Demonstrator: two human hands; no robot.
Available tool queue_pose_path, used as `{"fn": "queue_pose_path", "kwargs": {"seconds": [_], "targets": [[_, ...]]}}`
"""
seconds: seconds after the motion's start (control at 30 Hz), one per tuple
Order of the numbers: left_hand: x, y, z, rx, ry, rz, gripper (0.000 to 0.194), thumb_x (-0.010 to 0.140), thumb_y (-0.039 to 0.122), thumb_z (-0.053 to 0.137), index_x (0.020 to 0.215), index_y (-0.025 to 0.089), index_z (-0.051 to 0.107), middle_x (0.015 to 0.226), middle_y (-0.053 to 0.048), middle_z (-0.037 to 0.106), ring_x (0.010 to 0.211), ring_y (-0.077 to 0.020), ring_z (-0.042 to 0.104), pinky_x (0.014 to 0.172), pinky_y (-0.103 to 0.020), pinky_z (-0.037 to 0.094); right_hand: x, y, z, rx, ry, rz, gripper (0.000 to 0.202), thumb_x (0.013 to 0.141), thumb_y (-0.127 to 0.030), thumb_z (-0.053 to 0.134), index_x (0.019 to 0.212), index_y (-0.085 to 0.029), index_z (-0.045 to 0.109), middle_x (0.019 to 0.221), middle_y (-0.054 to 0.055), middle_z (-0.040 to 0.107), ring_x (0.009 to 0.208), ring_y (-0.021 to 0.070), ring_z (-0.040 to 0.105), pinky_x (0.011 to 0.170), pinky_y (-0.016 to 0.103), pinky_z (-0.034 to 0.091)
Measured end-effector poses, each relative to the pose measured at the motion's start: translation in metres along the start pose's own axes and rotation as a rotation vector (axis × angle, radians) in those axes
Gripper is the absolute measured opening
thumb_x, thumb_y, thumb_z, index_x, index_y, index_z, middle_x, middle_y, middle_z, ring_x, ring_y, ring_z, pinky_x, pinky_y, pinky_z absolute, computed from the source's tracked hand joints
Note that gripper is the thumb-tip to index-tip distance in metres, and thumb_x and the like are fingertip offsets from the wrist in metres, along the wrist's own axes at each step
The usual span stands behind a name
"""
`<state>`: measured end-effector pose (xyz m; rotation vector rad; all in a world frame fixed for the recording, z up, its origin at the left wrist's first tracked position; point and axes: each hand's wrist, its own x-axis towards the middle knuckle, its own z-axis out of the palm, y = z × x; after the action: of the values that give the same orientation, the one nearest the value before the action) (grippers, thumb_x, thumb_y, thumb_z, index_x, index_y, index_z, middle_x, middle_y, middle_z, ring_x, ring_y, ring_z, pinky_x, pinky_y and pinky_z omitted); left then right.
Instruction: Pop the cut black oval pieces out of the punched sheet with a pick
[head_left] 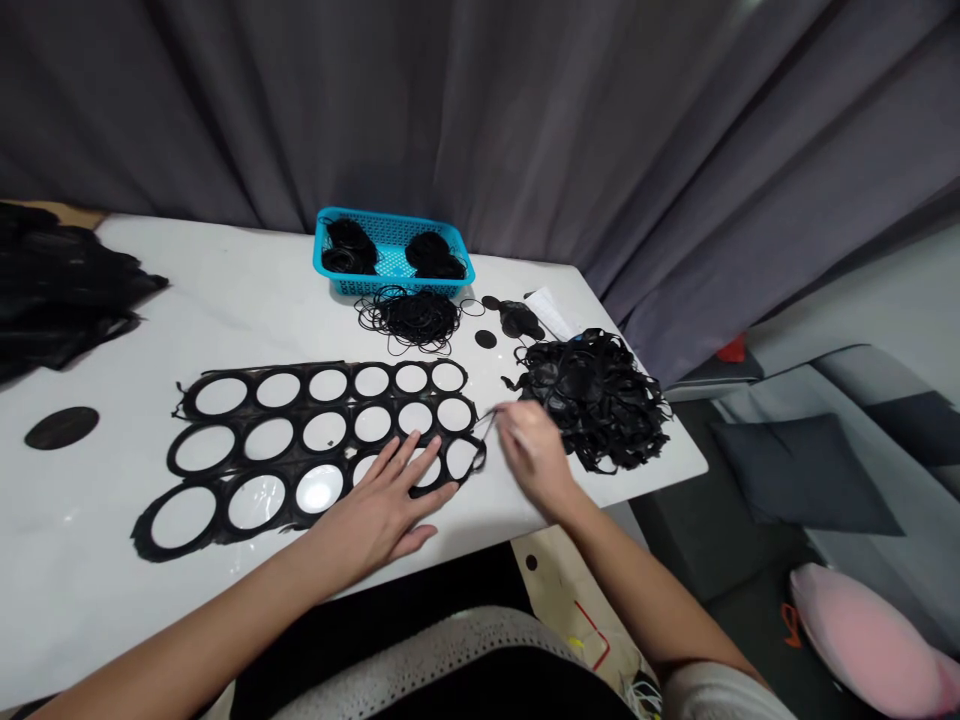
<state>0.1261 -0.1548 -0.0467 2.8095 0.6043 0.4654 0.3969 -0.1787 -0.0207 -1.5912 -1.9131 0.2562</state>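
Observation:
A thin black sheet (304,390) lies flat on the white table, cut through with three rows of round holes. My left hand (382,515) rests palm down on its front right part, fingers spread, covering some holes. Beyond the sheet's right end, my right hand (534,450) has its fingers pinched on a thin black strip (481,458). This strip is pulled up from the rim of the end hole in the front row. Just right of that hand is a large tangled heap of black scraps (600,400).
A blue basket (394,285) with black bundles stands at the back, with a pile of thin black rings (416,318) before it. Black discs (485,340) and a white paper (551,312) lie near the heap. Dark sheets (60,290) and one disc (62,428) are at left.

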Motion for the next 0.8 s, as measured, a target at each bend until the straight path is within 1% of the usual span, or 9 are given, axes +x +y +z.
{"fn": "queue_pose_path", "kwargs": {"seconds": [0.03,0.1,0.13,0.23,0.37,0.47,0.53,0.67,0.8], "targets": [[0.000,0.001,-0.001,0.002,0.000,-0.002,0.050,0.094,0.036,0.064,0.142,0.033,0.053,0.167,-0.007,0.018,0.151,-0.0398,0.020,0.117,-0.059,0.029,0.009,0.009,-0.005,-0.003,0.106,0.094,0.016,0.097,-0.021,0.045,0.093,-0.021,0.060,0.099,0.011,0.068,0.095,0.0254,0.060,0.085,0.039,0.049],[0.000,0.002,-0.004,0.010,-0.007,0.001,0.051,0.093,0.039,0.064,0.143,0.033,0.052,0.167,-0.008,0.019,0.151,-0.0397,0.021,0.118,-0.058,0.030,0.024,0.020,-0.011,0.079,0.187,0.260,0.015,0.096,-0.029,0.050,0.087,-0.021,0.060,0.091,0.008,0.068,0.081,0.0220,0.061,0.075,0.035,0.050],[0.000,0.003,-0.006,0.019,-0.013,0.005,0.053,0.093,0.040,0.065,0.144,0.033,0.051,0.167,-0.008,0.019,0.150,-0.0395,0.022,0.118,-0.057,0.030,0.029,0.021,-0.012,0.171,0.155,0.326,0.016,0.094,-0.032,0.054,0.085,-0.021,0.060,0.086,0.006,0.068,0.072,0.0195,0.060,0.068,0.033,0.050],[-0.008,0.006,-0.013,0.066,-0.028,0.003,0.056,0.094,0.042,0.064,0.147,0.032,0.047,0.165,-0.011,0.025,0.149,-0.0373,0.028,0.118,-0.055,0.031,0.036,0.010,-0.001,0.578,-0.074,0.481,0.022,0.085,-0.039,0.065,0.078,-0.020,0.057,0.079,0.003,0.067,0.057,0.0134,0.057,0.051,0.025,0.045],[-0.030,0.006,-0.017,0.108,0.008,-0.057,0.046,0.098,0.042,0.057,0.142,0.026,0.053,0.159,-0.012,0.038,0.145,-0.0321,0.038,0.120,-0.052,0.029,0.029,-0.022,0.024,1.027,-0.310,0.602,0.036,0.073,-0.047,0.077,0.077,-0.020,0.053,0.086,0.005,0.067,0.075,0.0185,0.068,0.046,0.021,0.046],[-0.043,0.006,-0.017,0.128,0.027,-0.086,0.045,0.100,0.042,0.054,0.142,0.026,0.053,0.157,-0.012,0.042,0.143,-0.0297,0.042,0.120,-0.050,0.030,0.020,-0.043,0.032,1.083,-0.468,0.575,0.036,0.077,-0.047,0.075,0.080,-0.020,0.051,0.092,0.004,0.066,0.080,0.0179,0.069,0.056,0.025,0.053],[-0.047,0.006,-0.016,0.133,0.023,-0.089,0.046,0.100,0.041,0.054,0.144,0.027,0.050,0.157,-0.012,0.041,0.143,-0.0287,0.042,0.119,-0.049,0.031,0.015,-0.053,0.033,1.008,-0.530,0.480,0.028,0.084,-0.041,0.069,0.080,-0.021,0.050,0.095,0.004,0.066,0.081,0.0160,0.067,0.068,0.029,0.055],[-0.048,0.007,-0.016,0.102,0.033,-0.094,0.047,0.100,0.038,0.055,0.145,0.028,0.050,0.159,-0.011,0.038,0.143,-0.0293,0.042,0.120,-0.048,0.030,0.008,-0.062,0.031,0.746,-0.526,0.258,0.020,0.088,-0.027,0.061,0.075,-0.021,0.048,0.090,0.001,0.064,0.084,0.0168,0.061,0.076,0.031,0.050],[-0.048,0.007,-0.015,0.089,0.029,-0.088,0.047,0.099,0.036,0.057,0.145,0.029,0.050,0.159,-0.012,0.038,0.143,-0.0307,0.042,0.119,-0.051,0.030,0.005,-0.063,0.034,0.629,-0.504,0.182,0.020,0.089,-0.023,0.059,0.073,-0.021,0.046,0.086,0.000,0.061,0.081,0.0160,0.057,0.074,0.028,0.045]]}}
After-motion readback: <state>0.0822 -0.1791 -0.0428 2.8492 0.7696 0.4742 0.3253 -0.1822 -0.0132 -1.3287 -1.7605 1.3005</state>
